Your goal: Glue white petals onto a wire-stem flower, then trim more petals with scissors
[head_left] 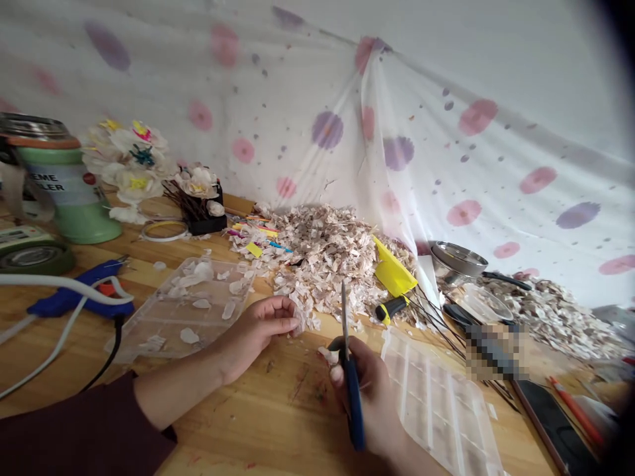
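Observation:
My left hand (265, 327) is closed, thumb against fingers, on a small pale flake at the front edge of a large heap of whitish flakes (327, 244). In my right hand (367, 390) are scissors (353, 390) with blue handles, their blades pointing up and away. A pale flake (328, 356) also sits at the fingertips of that hand. Left of my left hand lies a clear plastic tray (169, 324) with several pale pieces on it. Beside my right hand is a clear compartment box (441, 403).
A blue glue gun (79, 291) with cables, a green container (84, 192) and white flowers (139, 165) stand at left. A yellow-black cutter (391, 309), metal bowls (459, 258), a second flake heap (555, 317) and a phone (553, 423) are at right.

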A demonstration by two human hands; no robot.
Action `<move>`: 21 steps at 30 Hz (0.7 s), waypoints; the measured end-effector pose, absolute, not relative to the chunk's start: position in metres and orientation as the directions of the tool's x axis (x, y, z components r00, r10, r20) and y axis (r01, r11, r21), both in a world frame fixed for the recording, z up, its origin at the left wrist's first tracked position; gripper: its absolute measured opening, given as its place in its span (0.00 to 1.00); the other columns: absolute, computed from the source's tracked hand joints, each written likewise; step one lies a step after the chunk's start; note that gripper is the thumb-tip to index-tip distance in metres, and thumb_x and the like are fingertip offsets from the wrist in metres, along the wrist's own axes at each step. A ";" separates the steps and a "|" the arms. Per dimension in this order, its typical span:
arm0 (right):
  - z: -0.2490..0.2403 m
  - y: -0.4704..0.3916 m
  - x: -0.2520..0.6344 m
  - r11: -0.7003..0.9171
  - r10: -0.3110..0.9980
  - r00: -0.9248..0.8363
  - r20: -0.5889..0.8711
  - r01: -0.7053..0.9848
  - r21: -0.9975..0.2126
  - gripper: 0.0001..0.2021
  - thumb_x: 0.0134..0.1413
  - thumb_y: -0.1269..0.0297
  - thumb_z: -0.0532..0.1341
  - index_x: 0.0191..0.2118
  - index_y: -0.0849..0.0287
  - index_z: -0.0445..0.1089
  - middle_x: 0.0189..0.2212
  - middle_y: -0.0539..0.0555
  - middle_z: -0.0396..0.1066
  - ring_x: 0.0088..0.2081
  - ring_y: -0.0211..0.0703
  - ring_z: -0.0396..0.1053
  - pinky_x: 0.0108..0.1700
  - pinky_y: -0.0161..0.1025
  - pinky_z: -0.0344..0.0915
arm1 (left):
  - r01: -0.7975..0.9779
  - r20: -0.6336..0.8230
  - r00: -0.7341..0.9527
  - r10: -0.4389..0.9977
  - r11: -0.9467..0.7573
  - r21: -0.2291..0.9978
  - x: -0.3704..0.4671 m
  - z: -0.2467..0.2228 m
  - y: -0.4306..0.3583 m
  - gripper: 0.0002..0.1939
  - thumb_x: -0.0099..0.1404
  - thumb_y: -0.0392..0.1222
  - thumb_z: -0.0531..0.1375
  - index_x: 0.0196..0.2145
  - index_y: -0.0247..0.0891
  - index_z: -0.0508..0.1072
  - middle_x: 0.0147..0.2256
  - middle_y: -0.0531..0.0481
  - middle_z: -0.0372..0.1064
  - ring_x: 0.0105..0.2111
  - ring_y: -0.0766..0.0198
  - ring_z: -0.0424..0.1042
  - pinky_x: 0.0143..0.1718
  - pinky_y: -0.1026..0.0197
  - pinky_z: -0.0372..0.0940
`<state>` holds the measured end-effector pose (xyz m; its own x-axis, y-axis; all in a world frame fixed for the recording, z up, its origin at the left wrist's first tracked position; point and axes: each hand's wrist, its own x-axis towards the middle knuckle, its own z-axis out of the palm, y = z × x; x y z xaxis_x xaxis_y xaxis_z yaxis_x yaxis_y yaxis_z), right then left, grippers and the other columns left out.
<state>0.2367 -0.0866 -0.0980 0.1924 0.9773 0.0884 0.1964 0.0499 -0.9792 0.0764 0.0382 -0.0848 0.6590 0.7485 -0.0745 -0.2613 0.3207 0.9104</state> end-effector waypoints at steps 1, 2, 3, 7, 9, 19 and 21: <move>-0.097 -0.088 0.237 0.053 0.979 0.176 0.102 0.266 -0.963 0.19 0.52 0.46 0.62 0.38 0.59 0.64 0.22 0.44 0.55 0.20 0.32 0.53 0.20 0.30 0.52 | -0.275 -0.074 0.651 0.755 0.326 0.905 0.076 -0.084 0.040 0.07 0.52 0.38 0.67 0.27 0.37 0.73 0.23 0.54 0.70 0.27 0.65 0.66 0.33 0.62 0.57; -0.097 -0.090 0.237 0.050 0.981 0.161 0.110 0.336 -0.941 0.19 0.51 0.47 0.63 0.37 0.59 0.65 0.22 0.45 0.56 0.22 0.33 0.54 0.22 0.31 0.53 | -0.288 -0.077 0.639 0.766 0.330 0.899 0.076 -0.084 0.041 0.07 0.51 0.38 0.68 0.27 0.37 0.73 0.23 0.54 0.70 0.27 0.65 0.66 0.33 0.62 0.57; -0.095 -0.091 0.237 0.046 0.983 0.146 0.112 0.398 -0.916 0.19 0.50 0.47 0.63 0.37 0.59 0.65 0.23 0.45 0.56 0.23 0.35 0.55 0.23 0.32 0.52 | -0.300 -0.080 0.624 0.777 0.333 0.894 0.075 -0.083 0.041 0.07 0.50 0.37 0.68 0.27 0.37 0.73 0.23 0.54 0.70 0.27 0.66 0.66 0.33 0.62 0.58; -0.085 -0.092 0.235 0.055 0.993 0.057 0.102 0.544 -0.838 0.18 0.48 0.49 0.63 0.37 0.58 0.64 0.21 0.44 0.56 0.24 0.36 0.52 0.25 0.34 0.50 | -0.343 -0.087 0.564 0.821 0.329 0.880 0.075 -0.082 0.042 0.10 0.47 0.37 0.70 0.28 0.36 0.74 0.24 0.55 0.70 0.27 0.66 0.65 0.33 0.62 0.59; -0.079 -0.091 0.234 0.043 0.996 0.042 0.084 0.589 -0.807 0.16 0.49 0.52 0.62 0.39 0.57 0.64 0.21 0.44 0.59 0.23 0.37 0.54 0.26 0.34 0.50 | -0.356 -0.075 0.560 0.825 0.321 0.878 0.075 -0.082 0.042 0.11 0.47 0.38 0.70 0.29 0.36 0.75 0.25 0.54 0.70 0.28 0.66 0.66 0.34 0.61 0.59; -0.074 -0.085 0.229 0.068 0.997 -0.025 0.068 0.636 -0.769 0.12 0.47 0.65 0.62 0.39 0.55 0.63 0.28 0.49 0.72 0.29 0.43 0.66 0.31 0.35 0.57 | -0.385 -0.062 0.605 0.794 0.360 0.850 0.076 -0.082 0.037 0.09 0.47 0.38 0.71 0.26 0.36 0.76 0.24 0.53 0.71 0.28 0.65 0.67 0.35 0.61 0.61; -0.074 -0.085 0.229 0.062 0.998 -0.024 0.061 0.650 -0.757 0.14 0.47 0.63 0.62 0.42 0.56 0.64 0.27 0.49 0.72 0.29 0.44 0.66 0.30 0.35 0.56 | -0.375 -0.060 0.617 0.785 0.360 0.854 0.076 -0.082 0.037 0.09 0.47 0.38 0.71 0.26 0.36 0.76 0.24 0.53 0.71 0.27 0.65 0.67 0.35 0.61 0.61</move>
<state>0.2292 -0.0850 -0.0738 -0.0240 0.9978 0.0614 0.6504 0.0623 -0.7571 0.0763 0.0370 -0.0821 0.6167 0.7849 -0.0603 -0.3748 0.3601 0.8543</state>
